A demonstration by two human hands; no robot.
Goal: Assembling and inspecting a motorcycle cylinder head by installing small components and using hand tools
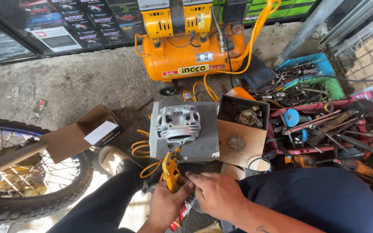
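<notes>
Compressor (191,47), orange, well ahead of hands on concrete floor (87,82). Wheel (26,172) far left of left hand. Tool tray (324,121) ahead-right of right hand. Cardboard box (242,129) of parts ahead of right hand. Cylinder (178,122), silver, on grey block (203,142) just ahead of left hand. Left hand (167,203) closed around yellow air gun (170,170), nozzle toward cylinder. Right hand (216,194) beside it, fingers curled; contents not visible.
</notes>
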